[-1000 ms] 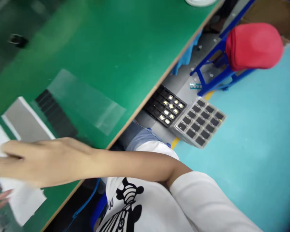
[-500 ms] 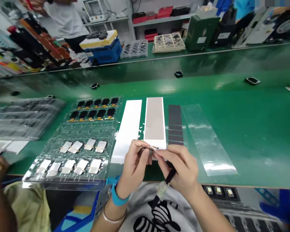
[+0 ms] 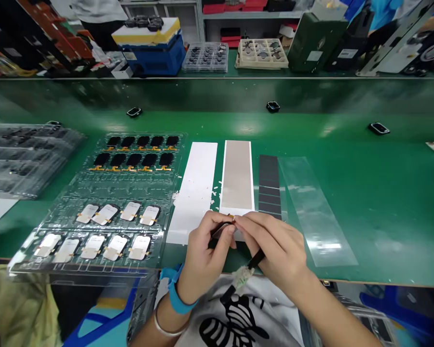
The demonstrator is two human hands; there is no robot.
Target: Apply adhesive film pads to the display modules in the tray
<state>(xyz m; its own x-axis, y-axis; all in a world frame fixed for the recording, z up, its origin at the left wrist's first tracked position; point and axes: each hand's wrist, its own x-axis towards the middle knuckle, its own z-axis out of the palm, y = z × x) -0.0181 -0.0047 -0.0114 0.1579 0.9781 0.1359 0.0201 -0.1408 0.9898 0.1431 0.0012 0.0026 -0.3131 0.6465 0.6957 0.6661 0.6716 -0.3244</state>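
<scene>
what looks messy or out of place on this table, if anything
Small white scraps lie scattered between the white sheet and the taupe-faced sheet, like stray litter. In the clear tray, the white-backed pieces sit at uneven angles, unlike the straighter rows of black pieces. Nothing looks clearly damaged.
</scene>
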